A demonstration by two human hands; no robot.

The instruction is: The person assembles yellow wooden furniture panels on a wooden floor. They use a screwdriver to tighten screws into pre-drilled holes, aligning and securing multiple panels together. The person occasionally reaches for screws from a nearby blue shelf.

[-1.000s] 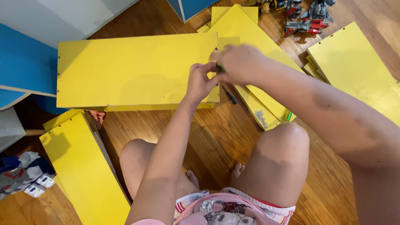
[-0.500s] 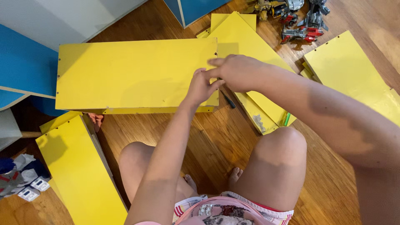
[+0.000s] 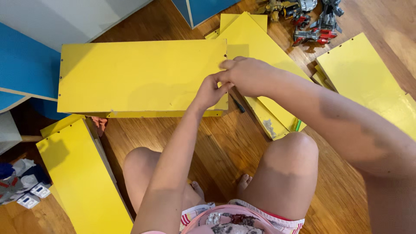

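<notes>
A large yellow panel lies flat on the wooden floor in front of my knees. Both hands meet at its right edge, near a row of small holes. My left hand has its fingers pinched together, touching the edge and my right hand. My right hand is curled over the same spot, knuckles up. Whatever sits between the fingers is hidden. A dark screwdriver lies on the floor just below the hands.
More yellow panels lie about: one at lower left, a stack behind my right hand, one at far right. Toy robots sit at the top, blue boards at the left, sneakers at the left edge.
Both hands have stayed at the panel's right edge. My right hand's fingers have flattened down onto it, and the view has shifted slightly.
</notes>
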